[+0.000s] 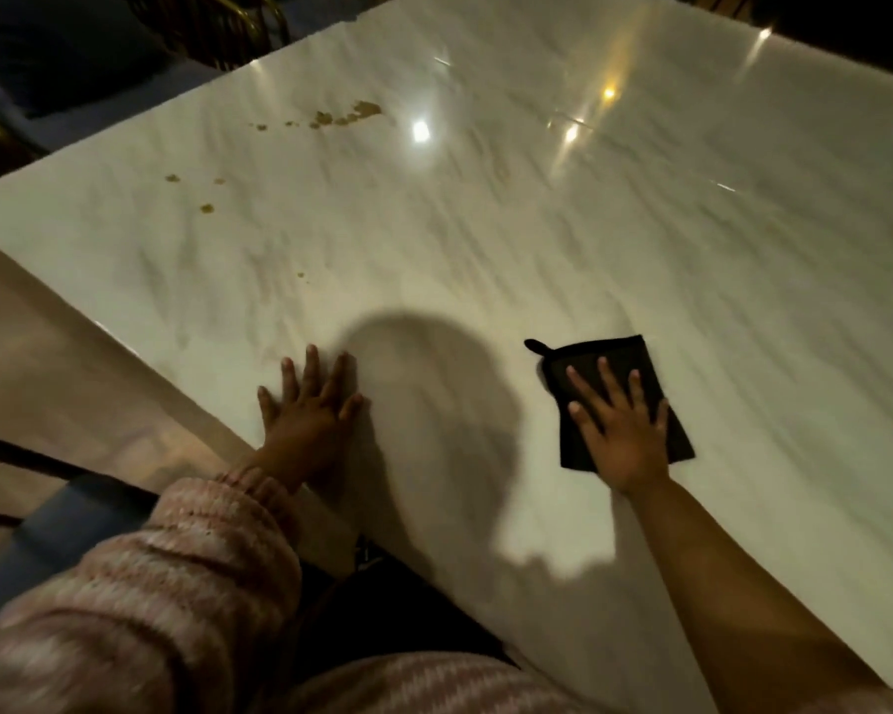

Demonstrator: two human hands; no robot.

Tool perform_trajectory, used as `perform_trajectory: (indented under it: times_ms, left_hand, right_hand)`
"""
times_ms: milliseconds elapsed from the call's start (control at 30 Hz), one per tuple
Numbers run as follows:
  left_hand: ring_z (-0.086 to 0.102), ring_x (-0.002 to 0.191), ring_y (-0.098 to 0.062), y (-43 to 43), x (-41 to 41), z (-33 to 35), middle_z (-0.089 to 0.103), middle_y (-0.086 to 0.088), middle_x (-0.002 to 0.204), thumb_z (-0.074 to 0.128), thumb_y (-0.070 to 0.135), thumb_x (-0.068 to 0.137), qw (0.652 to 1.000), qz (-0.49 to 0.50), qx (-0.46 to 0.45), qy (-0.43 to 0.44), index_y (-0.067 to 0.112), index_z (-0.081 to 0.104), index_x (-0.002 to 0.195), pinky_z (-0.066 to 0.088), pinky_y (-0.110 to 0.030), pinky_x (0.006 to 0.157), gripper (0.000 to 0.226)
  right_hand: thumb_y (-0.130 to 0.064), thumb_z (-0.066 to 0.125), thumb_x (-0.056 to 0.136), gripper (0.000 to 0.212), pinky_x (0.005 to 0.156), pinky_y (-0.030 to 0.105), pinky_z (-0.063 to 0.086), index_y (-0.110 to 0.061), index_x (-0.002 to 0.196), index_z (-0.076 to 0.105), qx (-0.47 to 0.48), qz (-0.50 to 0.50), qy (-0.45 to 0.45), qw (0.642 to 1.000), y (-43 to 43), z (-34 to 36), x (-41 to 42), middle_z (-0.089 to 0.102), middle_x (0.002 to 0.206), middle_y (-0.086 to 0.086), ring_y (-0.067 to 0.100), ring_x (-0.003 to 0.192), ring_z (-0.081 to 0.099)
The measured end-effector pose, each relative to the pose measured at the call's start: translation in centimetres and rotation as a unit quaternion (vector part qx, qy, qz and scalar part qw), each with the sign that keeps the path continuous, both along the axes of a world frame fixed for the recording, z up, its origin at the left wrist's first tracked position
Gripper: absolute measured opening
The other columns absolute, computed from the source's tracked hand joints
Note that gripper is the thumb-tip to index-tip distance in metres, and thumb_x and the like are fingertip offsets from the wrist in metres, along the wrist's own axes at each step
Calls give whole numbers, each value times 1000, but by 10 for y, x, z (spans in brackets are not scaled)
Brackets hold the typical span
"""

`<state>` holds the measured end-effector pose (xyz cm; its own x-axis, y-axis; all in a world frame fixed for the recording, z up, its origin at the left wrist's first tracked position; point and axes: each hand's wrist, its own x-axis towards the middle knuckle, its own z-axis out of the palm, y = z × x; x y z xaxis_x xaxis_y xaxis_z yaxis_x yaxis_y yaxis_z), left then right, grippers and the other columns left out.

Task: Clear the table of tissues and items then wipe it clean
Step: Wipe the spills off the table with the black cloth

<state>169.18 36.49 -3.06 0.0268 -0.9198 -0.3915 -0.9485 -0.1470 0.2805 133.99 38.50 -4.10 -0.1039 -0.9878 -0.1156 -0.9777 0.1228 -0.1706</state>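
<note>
A white marble table [485,224] fills the view. My right hand [617,427] lies flat with spread fingers on a folded black cloth [589,360] near the table's near edge. My left hand [308,407] rests flat on the bare marble close to the left edge, fingers straight, holding nothing. Brown spill stains [349,114] mark the far left part of the tabletop, with smaller brown spots [197,190] nearer the left edge.
Chairs with gold-coloured frames [238,18] stand beyond the far left corner. A blue chair seat with a dark frame [68,512] sits at my lower left beside the table. Ceiling lights reflect off the marble at the upper right.
</note>
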Motion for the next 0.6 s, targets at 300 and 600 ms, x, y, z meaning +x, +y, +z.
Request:
perform_trajectory:
  times_ms: [300, 600]
  left_hand:
    - [-18, 143, -25, 9, 11, 3, -23, 3, 155, 21, 52, 97, 999, -42, -6, -2, 37, -11, 147, -9, -56, 111, 61]
    - [-17, 144, -22, 9, 58, 11, -23, 3, 155, 16, 53, 96, 1000, -1, -29, -6, 38, -11, 147, -7, -57, 111, 60]
  right_hand:
    - [-76, -14, 77, 59, 108, 54, -17, -62, 134, -16, 18, 170, -6, 985, 79, -1, 74, -19, 152, -17, 29, 140, -25]
    - [-65, 11, 94, 55, 100, 70, 19, -46, 146, 15, 52, 300, 68, 950, 30, -4, 128, 29, 153, -3, 38, 140, 18]
